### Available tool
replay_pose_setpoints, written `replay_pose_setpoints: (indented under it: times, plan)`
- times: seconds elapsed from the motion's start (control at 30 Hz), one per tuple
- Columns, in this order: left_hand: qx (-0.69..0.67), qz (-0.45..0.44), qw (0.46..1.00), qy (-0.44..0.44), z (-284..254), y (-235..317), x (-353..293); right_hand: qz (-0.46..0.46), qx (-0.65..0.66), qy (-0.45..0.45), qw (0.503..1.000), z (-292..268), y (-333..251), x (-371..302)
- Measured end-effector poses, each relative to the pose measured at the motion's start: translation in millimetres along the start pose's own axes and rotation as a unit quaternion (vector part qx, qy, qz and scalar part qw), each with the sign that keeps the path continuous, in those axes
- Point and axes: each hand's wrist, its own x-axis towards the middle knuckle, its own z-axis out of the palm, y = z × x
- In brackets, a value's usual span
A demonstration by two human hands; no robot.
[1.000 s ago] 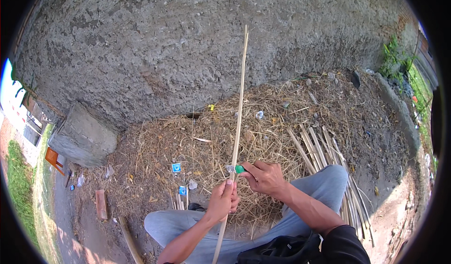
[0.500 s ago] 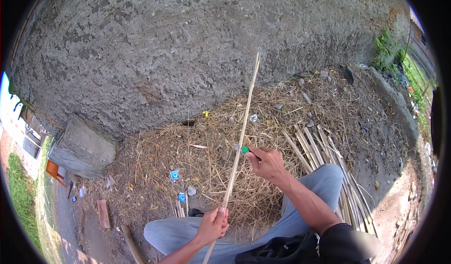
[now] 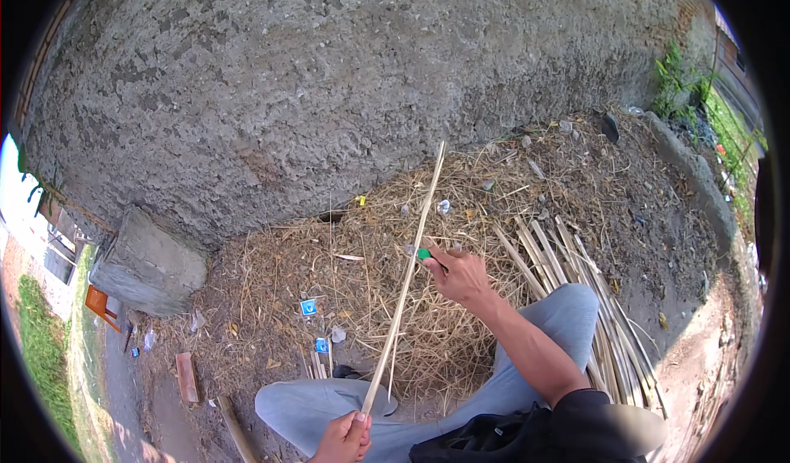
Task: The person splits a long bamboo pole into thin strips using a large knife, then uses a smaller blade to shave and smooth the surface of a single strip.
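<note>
A long pale bamboo strip slants up and away from my lap, its far end in front of the wall. My left hand is closed round its near end, low over my left thigh. My right hand is closed on a small tool with a green end, held against the strip around its middle. Most of that tool is hidden by my fingers, so its kind does not show. A thin sliver hangs beside the lower part of the strip.
A rough grey wall rises ahead. Dry shavings cover the ground before my legs. More bamboo strips lie in a bundle by my right knee. To the left are a concrete block, a brick and small blue packets.
My left hand has drawn the strip down and back toward me, so its far end sits lower. My right hand has stayed nearly in place. A sliver now hangs beside the strip.
</note>
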Motion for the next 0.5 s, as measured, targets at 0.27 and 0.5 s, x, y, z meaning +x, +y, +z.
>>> replay_pose_setpoints:
  times: [0.27, 0.5]
  plan:
    - [0.244, 0.048, 0.969, 0.005, -40.5, -38.3, -77.3, 0.295, -0.02, 0.009, 0.955, -32.6, 80.9, 24.6]
    - [0.412, 0.106, 0.887, 0.18, -81.8, -80.4, -87.9, 0.341, -0.039, -0.061, 0.937, -1.3, 93.0, 9.1]
